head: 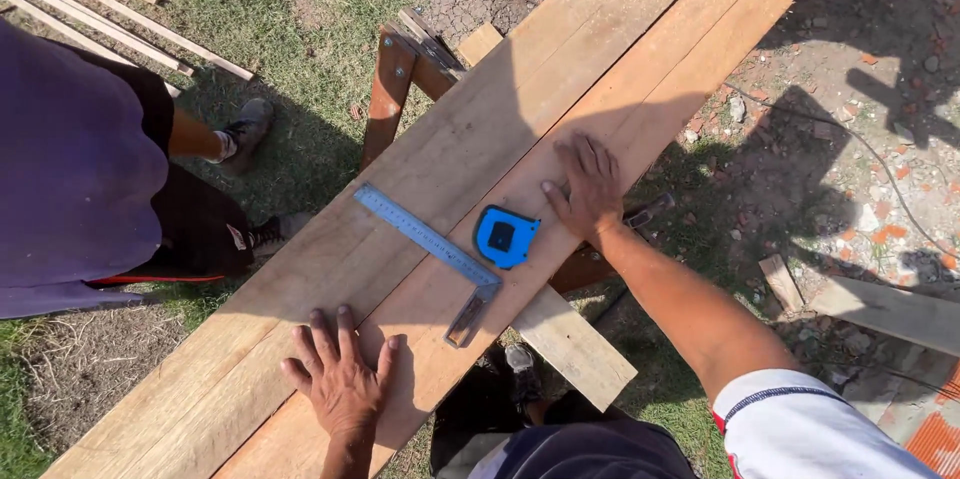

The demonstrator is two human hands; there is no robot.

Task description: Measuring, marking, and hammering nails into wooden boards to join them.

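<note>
My left hand lies flat, fingers spread, on the near end of two long wooden planks set side by side on a sawhorse. My right hand presses flat on the right plank, farther along. Between my hands lie a metal try square, its blade across the planks, and a blue tape measure, just left of my right hand. Neither hand holds anything.
Another person in a purple top and dark shorts stands at the left on grass. The wooden sawhorse carries the planks. Thin slats lie at the upper left. Rubble and a cable cover the ground on the right.
</note>
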